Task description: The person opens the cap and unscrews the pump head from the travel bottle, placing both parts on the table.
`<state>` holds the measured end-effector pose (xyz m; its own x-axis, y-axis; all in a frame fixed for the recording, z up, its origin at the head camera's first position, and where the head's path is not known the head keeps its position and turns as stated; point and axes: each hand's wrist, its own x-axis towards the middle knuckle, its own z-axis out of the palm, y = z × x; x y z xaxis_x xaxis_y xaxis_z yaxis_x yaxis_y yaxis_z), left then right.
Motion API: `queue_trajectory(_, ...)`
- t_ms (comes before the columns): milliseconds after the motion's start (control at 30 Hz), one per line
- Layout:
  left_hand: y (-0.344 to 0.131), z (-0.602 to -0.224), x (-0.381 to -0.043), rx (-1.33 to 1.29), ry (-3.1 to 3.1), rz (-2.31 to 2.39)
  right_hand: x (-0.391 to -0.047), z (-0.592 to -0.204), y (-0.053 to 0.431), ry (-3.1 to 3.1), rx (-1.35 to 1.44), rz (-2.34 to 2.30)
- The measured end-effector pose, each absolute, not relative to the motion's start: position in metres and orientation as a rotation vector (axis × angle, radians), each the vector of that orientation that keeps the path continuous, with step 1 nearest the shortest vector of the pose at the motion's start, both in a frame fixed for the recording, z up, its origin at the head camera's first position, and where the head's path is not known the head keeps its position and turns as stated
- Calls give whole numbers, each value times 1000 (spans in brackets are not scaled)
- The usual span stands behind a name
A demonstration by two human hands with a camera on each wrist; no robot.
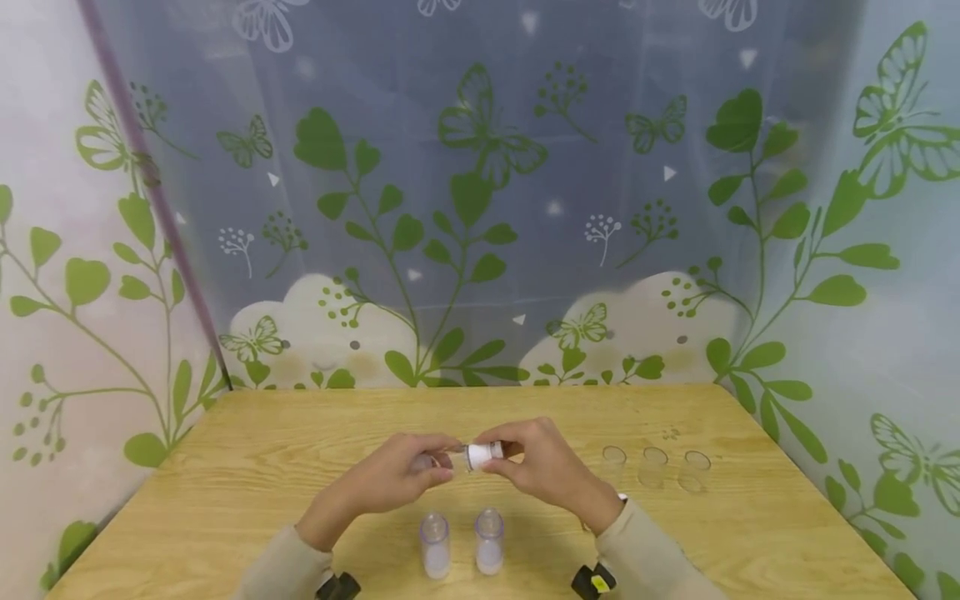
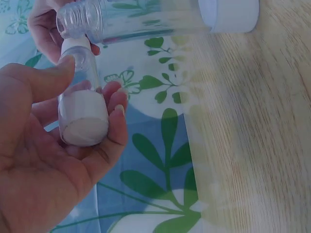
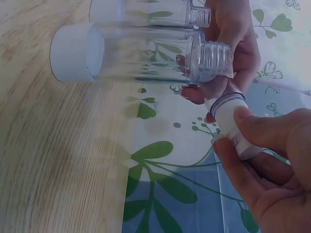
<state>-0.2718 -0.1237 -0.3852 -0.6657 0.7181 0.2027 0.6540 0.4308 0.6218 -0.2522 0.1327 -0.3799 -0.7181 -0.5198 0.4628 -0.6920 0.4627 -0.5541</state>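
My left hand (image 1: 393, 475) grips a small clear bottle (image 2: 82, 114) with a white bottom, its neck pointing towards my right hand. Between thumb and fingers, my right hand (image 1: 543, 462) pinches a white bottle top (image 3: 231, 114) with a clear rim. The two parts meet or nearly meet in front of me; I cannot tell whether they are joined. Nearer me on the table, a clear bottle (image 1: 435, 546) and a second clear bottle (image 1: 490, 542) stand upright, with open threaded necks and white bases.
On the wood-grain table (image 1: 300, 425), three clear caps stand in a row at the right, among them a left cap (image 1: 613, 457) and a right cap (image 1: 695, 473). A small white item (image 1: 622, 497) is partly hidden by my right wrist. A patterned curtain (image 1: 480, 250) hangs behind the table.
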Motion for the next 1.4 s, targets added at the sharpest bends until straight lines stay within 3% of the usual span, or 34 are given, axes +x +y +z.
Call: queue_trajectory(1400,-123,-389,-275,1298,2646,1080,-254,-379,135,-2699,1039,1200)
